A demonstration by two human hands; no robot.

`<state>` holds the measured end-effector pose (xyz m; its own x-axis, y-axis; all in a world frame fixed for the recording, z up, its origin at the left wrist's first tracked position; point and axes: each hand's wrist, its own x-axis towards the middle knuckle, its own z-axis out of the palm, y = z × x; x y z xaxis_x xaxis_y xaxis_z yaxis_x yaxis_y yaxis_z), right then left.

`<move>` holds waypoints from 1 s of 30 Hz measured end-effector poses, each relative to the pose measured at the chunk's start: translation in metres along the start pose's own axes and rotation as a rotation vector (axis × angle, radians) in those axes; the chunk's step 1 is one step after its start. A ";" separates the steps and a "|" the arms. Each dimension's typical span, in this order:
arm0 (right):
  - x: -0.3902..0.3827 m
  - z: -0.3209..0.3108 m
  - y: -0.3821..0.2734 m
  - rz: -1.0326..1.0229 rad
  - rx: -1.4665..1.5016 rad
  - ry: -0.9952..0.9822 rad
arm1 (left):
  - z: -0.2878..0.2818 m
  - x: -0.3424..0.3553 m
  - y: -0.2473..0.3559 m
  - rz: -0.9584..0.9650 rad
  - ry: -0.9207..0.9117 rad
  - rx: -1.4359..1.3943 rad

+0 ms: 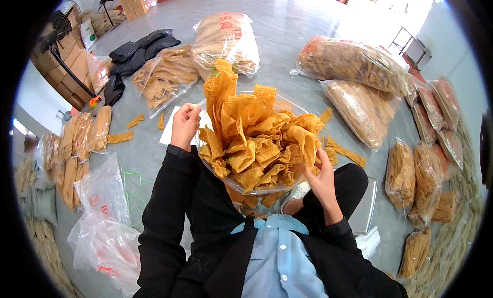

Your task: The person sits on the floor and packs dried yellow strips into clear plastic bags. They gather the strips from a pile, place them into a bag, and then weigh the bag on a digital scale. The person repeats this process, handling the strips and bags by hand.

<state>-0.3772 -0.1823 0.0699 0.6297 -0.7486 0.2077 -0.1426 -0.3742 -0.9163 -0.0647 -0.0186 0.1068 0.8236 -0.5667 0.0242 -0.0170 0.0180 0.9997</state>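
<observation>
A clear plastic basin (232, 185) sits between my legs, heaped with wrinkled yellow-brown dried sheets (264, 151). One tall sheet (222, 100) stands up at the heap's far left. Beside the basin's left rim, my left hand (185, 124) is closed with its fingers curled in; anything inside it is hidden. My right hand (322, 181) is at the basin's right side, thumb and fingers closed around the edge of a sheet in the heap. Part of its grip is hidden by the folds.
Filled clear bags (226, 44) stand beyond the basin, with more bags (354, 64) at right. Wrapped bundles (82, 133) lie at left near empty plastic bags (105, 231). Loose strips (346, 151) are on the floor. A flat metal-topped object (364, 208) is by my right knee.
</observation>
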 end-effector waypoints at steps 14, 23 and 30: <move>0.054 -0.051 -0.075 -0.070 0.364 0.261 | 0.004 0.002 0.099 0.690 0.048 0.449; 0.063 -0.046 -0.091 -0.210 0.273 0.232 | -0.009 -0.011 0.073 0.518 0.109 0.410; 0.035 -0.086 -0.057 -0.094 0.266 0.509 | 0.029 -0.057 0.053 0.101 -0.033 0.038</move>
<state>-0.4124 -0.2342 0.1585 0.1744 -0.9124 0.3704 0.1348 -0.3505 -0.9268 -0.1292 -0.0089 0.1590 0.7973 -0.5906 0.1246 -0.1210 0.0458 0.9916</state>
